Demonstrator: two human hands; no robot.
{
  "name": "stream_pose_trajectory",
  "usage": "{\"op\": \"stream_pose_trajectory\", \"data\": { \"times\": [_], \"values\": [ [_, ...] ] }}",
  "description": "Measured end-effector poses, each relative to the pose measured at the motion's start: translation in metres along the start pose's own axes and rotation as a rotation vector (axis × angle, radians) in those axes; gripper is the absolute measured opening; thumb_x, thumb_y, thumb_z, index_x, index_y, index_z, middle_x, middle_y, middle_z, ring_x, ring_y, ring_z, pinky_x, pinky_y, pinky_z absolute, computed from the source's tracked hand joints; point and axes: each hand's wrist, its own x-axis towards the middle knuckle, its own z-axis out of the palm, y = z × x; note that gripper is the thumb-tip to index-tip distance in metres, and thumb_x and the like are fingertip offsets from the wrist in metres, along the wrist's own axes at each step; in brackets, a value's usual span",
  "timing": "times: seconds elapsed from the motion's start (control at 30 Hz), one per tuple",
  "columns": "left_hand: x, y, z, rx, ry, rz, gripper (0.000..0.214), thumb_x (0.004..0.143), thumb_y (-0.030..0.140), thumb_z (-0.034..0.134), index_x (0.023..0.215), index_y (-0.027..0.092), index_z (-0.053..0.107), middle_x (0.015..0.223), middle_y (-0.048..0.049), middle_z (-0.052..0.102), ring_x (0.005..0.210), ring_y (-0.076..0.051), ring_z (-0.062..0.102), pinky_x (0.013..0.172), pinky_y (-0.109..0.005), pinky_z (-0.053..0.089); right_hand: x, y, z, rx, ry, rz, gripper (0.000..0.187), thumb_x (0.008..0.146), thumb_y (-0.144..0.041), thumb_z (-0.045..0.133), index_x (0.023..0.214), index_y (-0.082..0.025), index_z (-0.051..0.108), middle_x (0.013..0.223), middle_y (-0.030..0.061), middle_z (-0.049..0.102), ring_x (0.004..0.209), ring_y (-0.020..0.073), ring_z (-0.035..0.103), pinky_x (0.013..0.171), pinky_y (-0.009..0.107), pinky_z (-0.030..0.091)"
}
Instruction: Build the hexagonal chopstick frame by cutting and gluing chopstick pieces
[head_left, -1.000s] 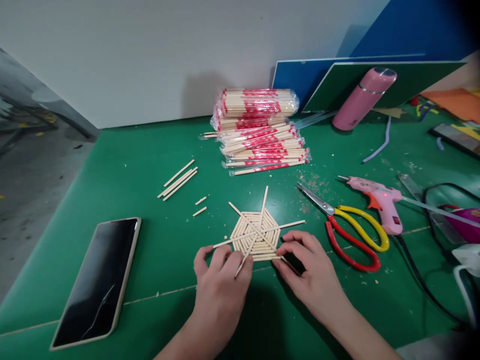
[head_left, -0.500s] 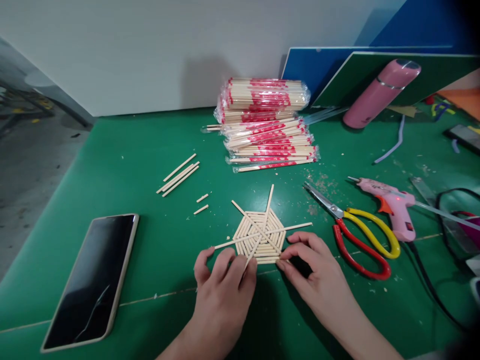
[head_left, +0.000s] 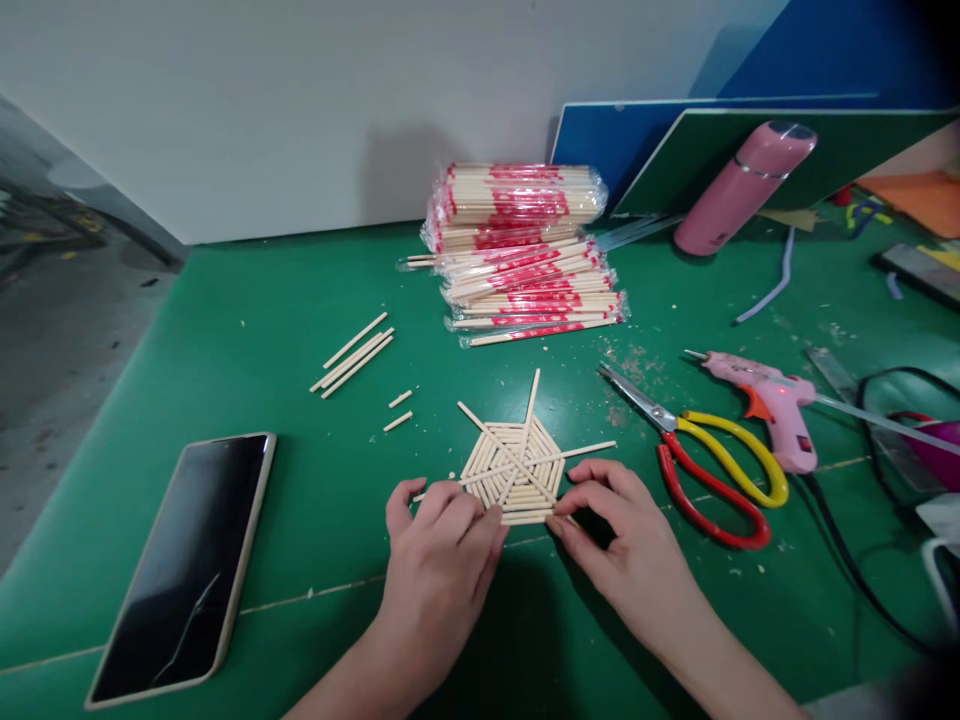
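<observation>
Pinching the stick mat (head_left: 517, 465) by its near edge, with left hand (head_left: 439, 560) on its left corner and right hand (head_left: 622, 545) on its right corner, nearest the scissors (head_left: 664, 428).

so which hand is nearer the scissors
Right. The right hand sits just left of the scissors, at the stick hexagon near-right edge; the left hand is farther, at its near-left edge.

The stick web (head_left: 515, 467) lies between phone (head_left: 184, 565) at left and scissors (head_left: 697, 455) at right, packs (head_left: 521, 255) behind.
</observation>
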Motion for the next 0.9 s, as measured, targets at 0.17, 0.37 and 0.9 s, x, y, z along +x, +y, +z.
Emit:
{"op": "stream_pose_trajectory", "data": {
  "times": [0.17, 0.37, 0.9],
  "values": [
    [0.0, -0.001, 0.003, 0.008, -0.001, 0.004, 0.021, 0.081, 0.019, 0.044, 0.07, 0.024, 0.061, 0.065, 0.0036, 0.06, 0.073, -0.016, 0.049, 0.084, -0.042, 0.024, -0.001, 0.001, 0.001, 0.0, 0.004, -0.001, 0.004, 0.072, -0.021, 0.055, 0.074, -0.023, 0.059, 0.095, 0.0047, 0.049, 0.088, 0.0197, 0.049, 0.077, 0.034, 0.041],
    [-0.008, -0.001, 0.011, 0.163, 0.027, 0.121, 0.021, 0.083, 0.017, 0.04, 0.079, 0.02, 0.061, 0.065, 0.0007, 0.06, 0.08, -0.018, 0.049, 0.09, -0.047, 0.021, -0.002, 0.001, 0.001, 0.001, -0.005, 0.012, 0.004, 0.073, -0.022, 0.055, 0.073, -0.023, 0.059, 0.095, 0.0044, 0.049, 0.088, 0.0195, 0.049, 0.077, 0.035, 0.041],
    [-0.014, -0.001, 0.014, 0.268, 0.06, 0.185, 0.014, 0.08, 0.015, 0.046, 0.08, 0.016, 0.06, 0.068, -0.002, 0.061, 0.08, -0.019, 0.049, 0.089, -0.049, 0.023, -0.001, 0.001, 0.002, -0.002, 0.036, -0.037, 0.004, 0.071, -0.02, 0.056, 0.072, -0.022, 0.059, 0.092, 0.0043, 0.051, 0.088, 0.0192, 0.05, 0.075, 0.033, 0.041]
  ]
}}
